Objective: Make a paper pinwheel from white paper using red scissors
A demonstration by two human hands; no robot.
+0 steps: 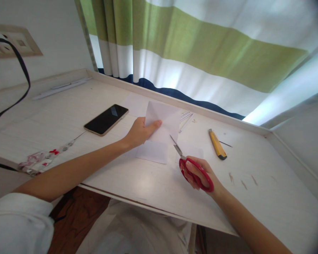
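Note:
My left hand (141, 132) pinches a folded sheet of white paper (161, 123) and holds it up over the white desk (148, 183), thumb on the near face. My right hand (198, 174) grips red-handled scissors (193, 167), fingers through the loops. The blades point up and left, their tip touching the paper's lower right edge. Whether the blades are parted is hard to tell. Another white sheet (153, 151) lies flat under the held paper.
A black phone (106, 119) lies left of the paper. A yellow utility knife (217, 144) rests to the right. Thin paper strips (187, 118) lie behind. A beaded strap (45, 158) sits at the desk's left edge, a white pen (58, 88) at the back left. A striped curtain (201, 53) hangs behind.

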